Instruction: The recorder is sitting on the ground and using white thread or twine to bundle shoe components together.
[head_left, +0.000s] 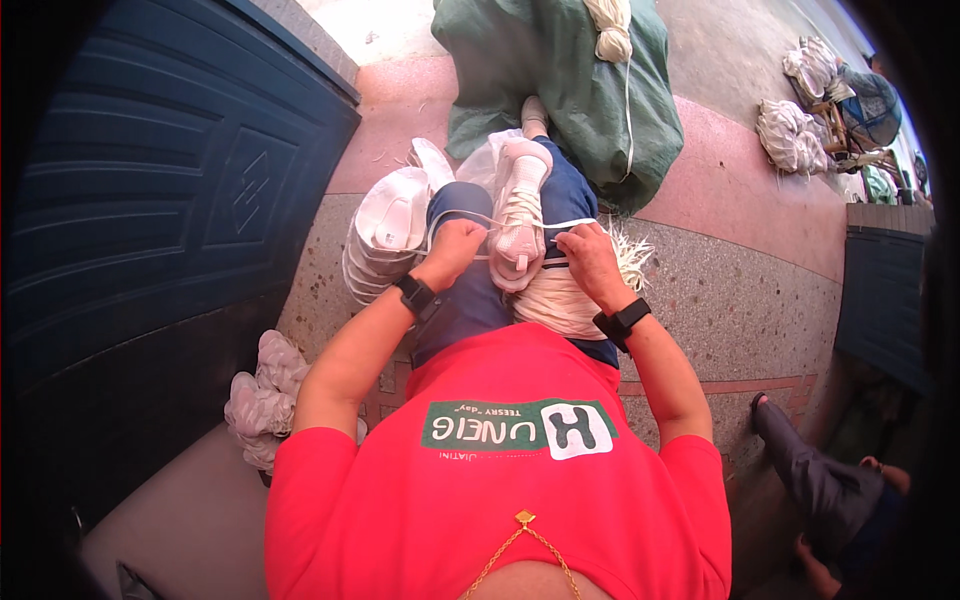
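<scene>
Sitting on a low ledge, a person in a red shirt (500, 480) is seen from above, with a white shoe (520, 215) propped sole-down on the lap at about 12 o'clock from the chest. A white cord (470, 217) is stretched across the shoe's lacing. The left hand (455, 250), at 11 o'clock, is closed in a fist around the cord, fingers curled tight. The right hand (590, 260), at 1 o'clock, is bent over the shoe's near edge; its fingers are narrowly pinched, but what lies between them cannot be told. A black band is worn on each wrist.

Under the right hand a bundle of pale fibres (570, 295) is resting on the thigh. Its frayed ends are splayed toward 2 o'clock, so strands could be caught in the cord if it is drawn sideways. If the fist is pulled too hard, the cord could be snapped or slipped from the eyelets, and the shoe, held only by knee and fingers, could be tipped off toward the floor.

At 10 o'clock a stack of white shoe parts (385, 235) is leaning beside the knee and could be knocked over by the left elbow. Farther out, at 12 o'clock, a green sack (570, 90) is lying, and at 2 o'clock white bundles (790, 135) are piled.
</scene>
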